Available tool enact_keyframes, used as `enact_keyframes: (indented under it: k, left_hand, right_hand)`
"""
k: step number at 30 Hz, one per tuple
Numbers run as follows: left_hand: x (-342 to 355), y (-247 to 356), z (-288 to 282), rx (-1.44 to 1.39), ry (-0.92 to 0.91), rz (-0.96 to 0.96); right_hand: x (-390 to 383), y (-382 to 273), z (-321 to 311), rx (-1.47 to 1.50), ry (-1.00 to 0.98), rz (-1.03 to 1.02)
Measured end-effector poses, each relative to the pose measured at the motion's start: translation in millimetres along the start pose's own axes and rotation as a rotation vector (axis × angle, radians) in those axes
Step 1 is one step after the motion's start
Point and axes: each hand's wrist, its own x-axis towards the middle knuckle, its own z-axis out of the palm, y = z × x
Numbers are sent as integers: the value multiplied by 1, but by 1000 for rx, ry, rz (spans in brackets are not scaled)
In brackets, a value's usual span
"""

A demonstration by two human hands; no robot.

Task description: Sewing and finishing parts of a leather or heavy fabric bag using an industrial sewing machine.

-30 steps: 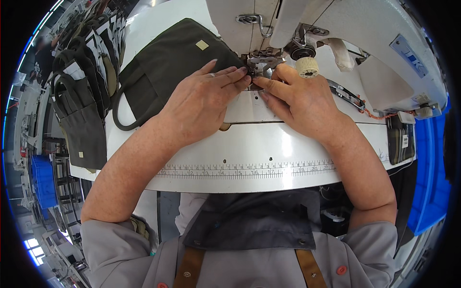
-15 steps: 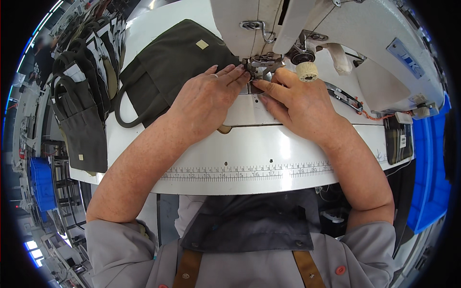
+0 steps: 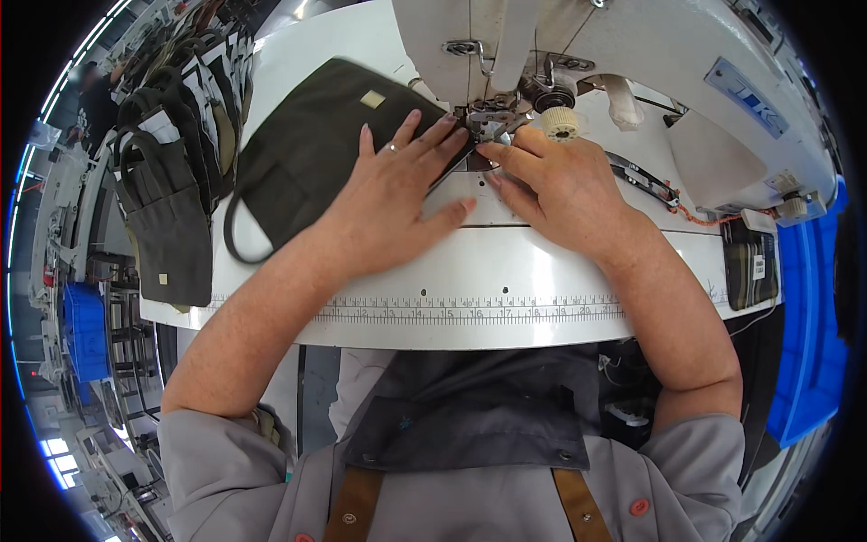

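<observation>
A dark green fabric bag (image 3: 293,144) with a handle loop and small pale label lies on the white machine table, its right corner at the sewing machine's presser foot (image 3: 483,122). My left hand (image 3: 388,208) is over the bag, fingers spread, thumb off to the right, slightly blurred. My right hand (image 3: 569,194) is right of the foot, fingers bent, index fingertip touching near the bag's edge and thumb apart below it; some fingertips are partly hidden.
Stacked green bag pieces (image 3: 163,226) lie at the left, plaid fabric (image 3: 750,262) at the right. The white machine body (image 3: 713,144) overhangs the right side. A printed ruler runs along the front edge. Blue bins (image 3: 804,316) (image 3: 86,334) stand at both sides. A person (image 3: 90,108) is at far left.
My left hand's fingers have spread, and its thumb has swung down and away from the fingers. The bag has turned slightly, its upper edge now lower. My right hand has barely moved.
</observation>
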Motion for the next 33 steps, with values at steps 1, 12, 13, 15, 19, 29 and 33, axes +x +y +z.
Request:
enact_keyframes:
  k: [1,12,13,15,19,29,33]
  left_hand:
    - [-7,13,2,5,-1,-5]
    - [-16,13,-16,9,134,32]
    - [-12,-3,-18,105,94,216]
    - [-13,-9,-9,19,60,209]
    - [-16,0,-2,-32,-25,115]
    - [-5,-1,6,-18,58,64]
    - [-8,-2,6,-16,123,86]
  right_hand:
    - [0,0,0,5,4,-3]
    - [-1,0,3,59,24,-26]
    - [0,0,2,57,25,-28]
    - [-1,-1,1,69,7,-15]
    - [-1,-1,2,71,4,6]
    - [-2,-2,-1,31,-4,44]
    - [-8,3,-11,46,29,-7]
